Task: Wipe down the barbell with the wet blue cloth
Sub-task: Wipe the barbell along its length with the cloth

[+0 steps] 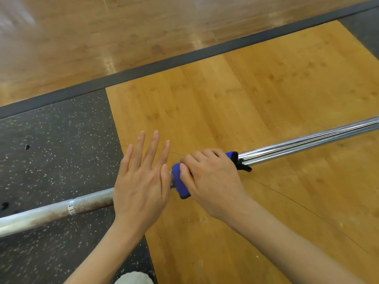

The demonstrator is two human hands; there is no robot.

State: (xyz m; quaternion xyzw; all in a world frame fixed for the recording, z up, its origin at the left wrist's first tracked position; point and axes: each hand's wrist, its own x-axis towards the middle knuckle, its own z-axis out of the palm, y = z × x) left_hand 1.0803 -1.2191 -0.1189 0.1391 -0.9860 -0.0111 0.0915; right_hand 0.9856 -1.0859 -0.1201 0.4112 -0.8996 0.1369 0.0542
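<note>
A long steel barbell [303, 143] runs from the lower left to the right edge, shiny on its right part and dull with rusty knurling on its left part. A blue cloth [178, 181] with a black edge is wrapped around the bar near the middle. My right hand [211, 177] grips the cloth around the bar, fingers curled over it. My left hand [141, 181] is flat with straight, spread fingers just left of the cloth, over the bar; the bar under it is hidden, and contact cannot be judged.
Below the bar lies a wooden platform [246, 89] flanked by black speckled rubber flooring [55, 140]. A dark strip [164, 64] borders the platform at the back, with glossy wood floor beyond. A pale object [133, 278] shows at the bottom edge.
</note>
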